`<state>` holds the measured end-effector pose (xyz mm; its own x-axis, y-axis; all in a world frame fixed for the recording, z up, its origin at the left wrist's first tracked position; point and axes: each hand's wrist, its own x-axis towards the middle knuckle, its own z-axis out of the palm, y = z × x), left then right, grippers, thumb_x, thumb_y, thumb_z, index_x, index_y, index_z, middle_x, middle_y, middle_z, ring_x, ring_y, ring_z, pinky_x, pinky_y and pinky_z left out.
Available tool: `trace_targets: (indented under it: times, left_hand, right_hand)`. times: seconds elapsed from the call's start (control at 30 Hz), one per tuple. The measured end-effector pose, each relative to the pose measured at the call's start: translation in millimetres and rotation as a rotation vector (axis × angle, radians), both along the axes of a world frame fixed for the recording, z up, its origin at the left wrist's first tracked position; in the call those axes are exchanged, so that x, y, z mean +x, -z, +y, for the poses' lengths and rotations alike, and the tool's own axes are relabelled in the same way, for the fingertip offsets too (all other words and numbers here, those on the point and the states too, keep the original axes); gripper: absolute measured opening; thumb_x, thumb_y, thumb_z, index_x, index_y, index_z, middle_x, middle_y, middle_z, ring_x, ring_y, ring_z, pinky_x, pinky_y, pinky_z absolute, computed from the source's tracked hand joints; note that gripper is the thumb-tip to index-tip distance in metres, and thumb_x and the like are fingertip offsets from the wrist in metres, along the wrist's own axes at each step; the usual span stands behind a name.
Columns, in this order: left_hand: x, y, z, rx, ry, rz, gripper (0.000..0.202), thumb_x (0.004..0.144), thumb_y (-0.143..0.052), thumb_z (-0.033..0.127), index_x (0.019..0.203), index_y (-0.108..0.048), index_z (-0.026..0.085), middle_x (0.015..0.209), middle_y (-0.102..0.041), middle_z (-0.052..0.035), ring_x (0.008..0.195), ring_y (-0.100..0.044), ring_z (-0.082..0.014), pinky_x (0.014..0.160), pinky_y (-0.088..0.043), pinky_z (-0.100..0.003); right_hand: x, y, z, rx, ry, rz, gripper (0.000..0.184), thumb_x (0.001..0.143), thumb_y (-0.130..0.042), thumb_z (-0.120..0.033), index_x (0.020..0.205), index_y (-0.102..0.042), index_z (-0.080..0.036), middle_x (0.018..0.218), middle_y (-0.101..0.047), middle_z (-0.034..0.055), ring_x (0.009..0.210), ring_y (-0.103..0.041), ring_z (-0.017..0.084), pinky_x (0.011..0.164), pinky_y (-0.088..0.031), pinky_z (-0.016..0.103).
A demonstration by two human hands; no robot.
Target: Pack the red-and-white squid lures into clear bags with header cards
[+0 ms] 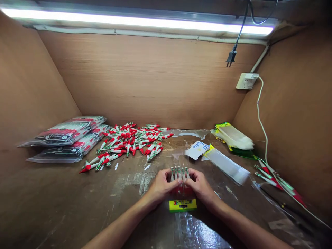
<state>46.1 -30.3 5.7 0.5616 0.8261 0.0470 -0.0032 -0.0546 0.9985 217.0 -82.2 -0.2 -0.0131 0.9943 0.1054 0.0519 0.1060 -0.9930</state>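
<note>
Both hands grip one clear bag of fishing lures (179,174) at the front middle of the table. Several red-and-white lures stand side by side in it, their green-tipped hook ends pointing away from me. A yellow-and-green header card (183,205) printed "BCT LURE" faces me upside down at the near end. My left hand (163,185) is closed on the left side of the bag, thumb on top. On the right side, my right hand (198,185) holds it the same way, the thumbs almost meeting. The fingers beneath are hidden.
Loose lures (129,140) lie piled at the back, right of stacked full bags (70,135). A flat clear bag (225,164), a handwritten card (197,149) and stacked header bags (233,136) lie right. A white cable (261,121) hangs past more lures (280,181).
</note>
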Motion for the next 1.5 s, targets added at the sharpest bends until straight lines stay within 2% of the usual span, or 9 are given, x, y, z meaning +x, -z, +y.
trace_targets:
  times: [0.27,0.37,0.57,0.77,1.0,1.2,1.3,1.4,1.5]
  left_hand:
    - [2.8,1.8,-1.9,-0.075,-0.018,-0.059,0.036,0.073,-0.080,0.039,0.094,-0.072,0.012,0.085,-0.073,-0.0053,0.074,-0.063,-0.0188,0.071,-0.048,-0.027]
    - [-2.2,3.5,3.1,-0.083,0.046,-0.065,0.037,0.077,-0.078,0.039,0.100,-0.072,0.012,0.092,-0.074,-0.0077,0.078,-0.064,-0.0198,0.074,-0.048,-0.028]
    - [-4.5,6.7,4.1,-0.047,0.117,-0.016,0.037,0.077,-0.079,0.037,0.103,-0.072,0.012,0.093,-0.074,-0.0084,0.079,-0.065,-0.0211,0.073,-0.048,-0.029]
    - [-2.3,-2.2,0.6,0.000,0.093,0.018,0.043,0.083,-0.071,0.047,0.109,-0.073,0.013,0.095,-0.074,-0.0083,0.082,-0.064,-0.0212,0.074,-0.046,-0.028]
    - [-3.6,-2.4,-1.1,-0.093,-0.058,0.002,0.043,0.083,-0.070,0.052,0.075,-0.073,0.011,0.060,-0.061,0.0006,0.054,-0.047,-0.0108,0.053,-0.033,-0.022]
    - [-0.5,-5.7,-5.2,-0.113,-0.037,-0.087,0.043,0.081,-0.072,0.051,0.098,-0.078,0.012,0.081,-0.075,-0.0077,0.073,-0.063,-0.0196,0.068,-0.045,-0.027]
    - [0.3,-4.1,-3.7,-0.136,-0.048,-0.095,0.045,0.081,-0.072,0.051,0.102,-0.078,0.012,0.086,-0.076,-0.0100,0.073,-0.064,-0.0205,0.068,-0.046,-0.027]
    - [0.5,0.3,-1.0,-0.113,-0.124,-0.072,0.043,0.082,-0.072,0.048,0.107,-0.077,0.013,0.092,-0.077,-0.0097,0.075,-0.064,-0.0206,0.067,-0.046,-0.026]
    - [0.4,1.4,-0.6,0.008,-0.142,-0.036,0.039,0.083,-0.071,0.043,0.110,-0.077,0.015,0.097,-0.077,-0.0086,0.087,-0.065,-0.0240,0.076,-0.047,-0.028]
  right_hand:
    - [-8.0,3.6,-5.8,0.028,0.040,0.023,0.024,0.087,-0.058,-0.028,0.103,-0.071,-0.016,0.093,-0.073,0.0046,0.085,-0.066,0.023,0.077,-0.052,0.031]
    - [-0.3,4.5,-1.4,0.022,0.039,0.004,0.026,0.086,-0.062,-0.033,0.103,-0.069,-0.016,0.096,-0.073,0.0063,0.090,-0.066,0.025,0.080,-0.052,0.033]
    - [20.9,-9.2,5.3,0.002,0.113,-0.082,0.046,0.087,-0.063,-0.048,0.120,-0.065,-0.016,0.105,-0.070,0.0078,0.082,-0.061,0.020,0.073,-0.048,0.030]
    - [21.1,-11.9,5.8,-0.027,0.113,-0.008,0.034,0.081,-0.071,-0.048,0.078,-0.070,-0.014,0.070,-0.063,0.0013,0.064,-0.051,0.014,0.062,-0.039,0.026]
    - [12.7,-12.6,0.8,-0.079,0.075,0.038,0.037,0.079,-0.073,-0.050,0.071,-0.066,-0.015,0.062,-0.057,-0.0019,0.058,-0.045,0.011,0.056,-0.034,0.024]
    - [16.6,-3.9,3.7,-0.135,-0.011,0.047,0.042,0.082,-0.069,-0.055,0.069,-0.063,-0.015,0.058,-0.055,-0.0022,0.052,-0.045,0.011,0.053,-0.035,0.024]
    - [18.4,-7.2,2.7,-0.002,0.129,-0.138,0.035,0.085,-0.068,-0.049,0.092,-0.069,-0.014,0.079,-0.066,0.0045,0.064,-0.056,0.016,0.059,-0.044,0.028]
    - [16.3,-20.3,-0.4,0.366,0.332,-0.476,0.039,0.089,-0.065,-0.034,0.126,-0.063,-0.021,0.117,-0.064,0.0113,0.099,-0.060,0.026,0.085,-0.049,0.040]
    - [7.0,-37.6,0.6,0.606,0.264,-0.793,0.031,0.095,-0.057,-0.025,0.125,-0.065,-0.024,0.118,-0.063,0.0117,0.109,-0.056,0.027,0.095,-0.046,0.043]
